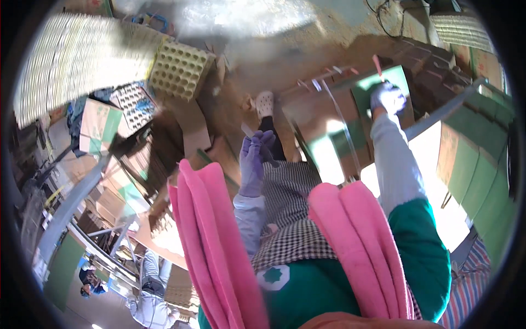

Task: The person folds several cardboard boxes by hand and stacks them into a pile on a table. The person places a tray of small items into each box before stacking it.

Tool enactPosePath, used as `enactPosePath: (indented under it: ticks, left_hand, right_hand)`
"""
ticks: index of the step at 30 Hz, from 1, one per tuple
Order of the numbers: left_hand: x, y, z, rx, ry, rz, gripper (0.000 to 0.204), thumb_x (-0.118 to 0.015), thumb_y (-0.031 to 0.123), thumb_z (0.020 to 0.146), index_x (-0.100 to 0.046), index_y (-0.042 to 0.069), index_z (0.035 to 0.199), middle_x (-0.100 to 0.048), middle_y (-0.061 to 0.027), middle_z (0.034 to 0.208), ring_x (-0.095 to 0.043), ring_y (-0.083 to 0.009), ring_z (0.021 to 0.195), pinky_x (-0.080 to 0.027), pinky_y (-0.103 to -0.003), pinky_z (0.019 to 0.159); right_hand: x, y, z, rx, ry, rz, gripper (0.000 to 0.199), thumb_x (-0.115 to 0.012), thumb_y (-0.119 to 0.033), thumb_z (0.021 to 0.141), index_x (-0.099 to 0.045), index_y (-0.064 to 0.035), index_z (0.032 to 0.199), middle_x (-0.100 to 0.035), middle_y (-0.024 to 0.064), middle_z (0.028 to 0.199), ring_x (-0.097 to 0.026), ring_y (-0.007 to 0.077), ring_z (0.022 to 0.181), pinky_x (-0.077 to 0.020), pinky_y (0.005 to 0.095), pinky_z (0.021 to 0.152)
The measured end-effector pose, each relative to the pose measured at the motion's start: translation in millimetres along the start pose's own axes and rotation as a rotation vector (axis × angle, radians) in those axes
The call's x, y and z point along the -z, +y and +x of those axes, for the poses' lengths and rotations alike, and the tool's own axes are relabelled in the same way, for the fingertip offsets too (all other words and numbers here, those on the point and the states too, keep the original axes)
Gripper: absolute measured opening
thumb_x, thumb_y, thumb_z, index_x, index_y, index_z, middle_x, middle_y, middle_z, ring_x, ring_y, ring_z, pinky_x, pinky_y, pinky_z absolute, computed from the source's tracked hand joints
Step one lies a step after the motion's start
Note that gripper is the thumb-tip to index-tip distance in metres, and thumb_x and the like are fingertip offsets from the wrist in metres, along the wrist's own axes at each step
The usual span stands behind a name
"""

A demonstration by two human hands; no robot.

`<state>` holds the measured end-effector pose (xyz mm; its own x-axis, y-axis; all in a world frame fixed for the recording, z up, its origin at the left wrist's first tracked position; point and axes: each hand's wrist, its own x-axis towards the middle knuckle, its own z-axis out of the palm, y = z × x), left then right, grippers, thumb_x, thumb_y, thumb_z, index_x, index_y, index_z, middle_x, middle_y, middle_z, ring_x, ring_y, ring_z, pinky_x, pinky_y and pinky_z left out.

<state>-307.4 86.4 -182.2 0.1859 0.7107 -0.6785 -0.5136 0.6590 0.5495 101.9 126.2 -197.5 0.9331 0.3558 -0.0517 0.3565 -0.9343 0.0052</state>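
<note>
My left hand (253, 164), in a purple glove, is raised in front of my checked apron. Its fingers are pinched together on a small pale strip (247, 129) whose kind I cannot make out. My right hand (389, 98), gloved and washed out by sunlight, reaches out over a green and brown cardboard box (361, 104). From its far side sticks out a slim red stick-like tool (377, 64), which the hand appears to grip; the fingers are blurred by glare. A pale band (342, 123) runs across the cardboard nearer to me.
Stacked egg trays (82, 60) fill the far left, with a single egg tray (178, 68) beside them. Metal rails (446, 108) flank both sides. Green cartons (476, 175) stand at right. Two other people work at the lower left, one in a pale top (150, 312).
</note>
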Motion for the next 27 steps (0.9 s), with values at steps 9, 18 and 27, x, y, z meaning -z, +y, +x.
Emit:
enactPosePath:
  ticks: [9,18,27]
  left_hand:
    - [93.0,-116.9,-172.9,-0.121,0.273,0.178,0.023,-0.043,0.014,0.100,-0.056,-0.001,0.113,-0.062,-0.0136,0.113,-0.061,-0.0216,0.104,-0.047,-0.034,0.093]
    - [138.3,-281.6,-270.7,0.308,0.116,0.476,0.027,-0.047,0.014,0.096,-0.059,-0.002,0.115,-0.063,-0.0056,0.099,-0.058,-0.0172,0.089,-0.046,-0.030,0.084]
    - [202.7,-362.0,-303.7,0.281,-0.129,0.818,0.029,-0.051,0.019,0.094,-0.063,0.005,0.116,-0.058,-0.0180,0.123,-0.054,-0.0305,0.116,-0.042,-0.035,0.100]
  right_hand:
    - [68.1,58.8,-364.2,1.059,-0.535,0.437,0.037,-0.054,-0.030,0.089,-0.058,-0.0004,0.111,-0.060,0.0193,0.113,-0.057,0.0384,0.106,-0.0425,0.0458,0.100]
    - [-4.4,382.7,-437.7,0.112,-1.629,0.828,0.026,-0.056,-0.019,0.092,-0.060,-0.0039,0.112,-0.062,0.0094,0.092,-0.060,0.0255,0.080,-0.0506,0.0352,0.075]
    - [-175.2,519.4,-296.6,0.608,-0.641,-0.324,0.019,-0.050,-0.019,0.090,-0.061,-0.0032,0.088,-0.065,0.0181,0.098,-0.062,0.0284,0.093,-0.0503,0.0396,0.079]
